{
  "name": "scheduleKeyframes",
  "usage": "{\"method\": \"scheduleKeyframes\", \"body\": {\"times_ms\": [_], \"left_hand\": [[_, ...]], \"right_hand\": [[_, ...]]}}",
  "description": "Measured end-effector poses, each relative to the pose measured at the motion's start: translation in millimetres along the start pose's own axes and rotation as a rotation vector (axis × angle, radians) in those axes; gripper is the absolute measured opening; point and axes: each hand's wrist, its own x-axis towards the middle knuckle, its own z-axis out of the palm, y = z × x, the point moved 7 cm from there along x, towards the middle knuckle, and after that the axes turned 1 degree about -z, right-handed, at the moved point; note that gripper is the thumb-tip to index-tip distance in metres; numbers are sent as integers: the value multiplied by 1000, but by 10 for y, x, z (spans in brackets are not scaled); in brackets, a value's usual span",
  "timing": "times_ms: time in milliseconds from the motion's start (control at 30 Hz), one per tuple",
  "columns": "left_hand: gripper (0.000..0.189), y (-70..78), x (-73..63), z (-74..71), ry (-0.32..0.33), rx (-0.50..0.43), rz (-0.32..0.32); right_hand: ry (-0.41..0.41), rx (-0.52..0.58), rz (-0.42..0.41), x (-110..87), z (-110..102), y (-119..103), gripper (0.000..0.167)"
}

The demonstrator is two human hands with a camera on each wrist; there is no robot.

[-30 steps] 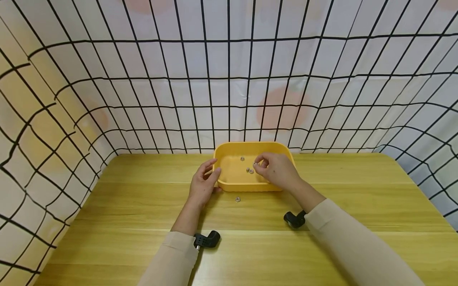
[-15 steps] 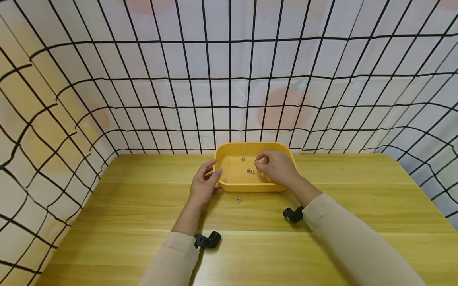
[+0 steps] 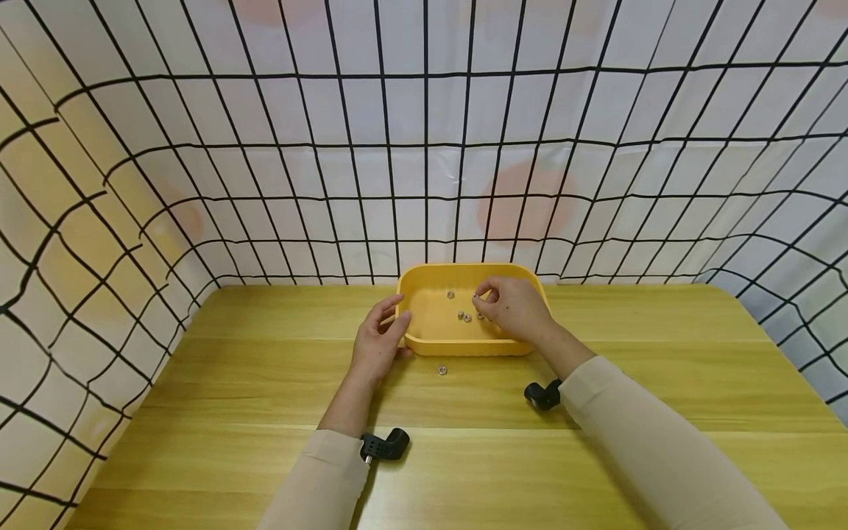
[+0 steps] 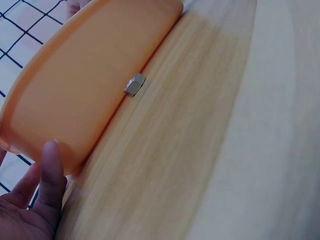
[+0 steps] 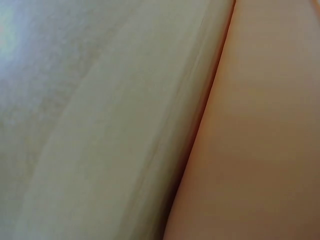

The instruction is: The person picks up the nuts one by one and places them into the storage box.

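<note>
In the head view a yellow plastic tray [image 3: 424,346] stands at the far edge of the table. My left hand [image 3: 376,342] holds its left end, and the left wrist view has the thumb [image 4: 51,172] against the outer wall. My right hand [image 3: 520,309] reaches over the right side, thumb and forefinger pinching a small metal nut, mostly covered by the fingertips. Several hex nuts lie on the tray floor, among them one nut [image 3: 450,294] towards the back and another nut [image 3: 467,318] near the middle. On the table just in front of the tray lies a nut [image 4: 134,85].
A black wire grid [image 3: 424,145] rises behind the tray and along both sides, with pale cloth behind it. The wooden table [image 3: 464,456] extends towards me. In the right wrist view only the tray wall [image 5: 260,130] and the tabletop [image 5: 115,140] show.
My right hand has drawn back slightly at the tray's right side, uncovering another nut below the fingers. The left hand has kept its place.
</note>
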Motion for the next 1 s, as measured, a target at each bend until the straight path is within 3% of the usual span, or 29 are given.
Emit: {"method": "scheduleKeyframes", "body": {"times_ms": [667, 833, 1000], "left_hand": [[47, -9, 17, -14, -4, 0, 1], [47, -9, 20, -9, -4, 2, 0], [47, -4, 13, -3, -5, -6, -3]], "right_hand": [[19, 18, 8, -20, -3, -8, 20], [87, 37, 12, -31, -66, -22, 18], [194, 34, -54, -66, -153, -79, 19]]}}
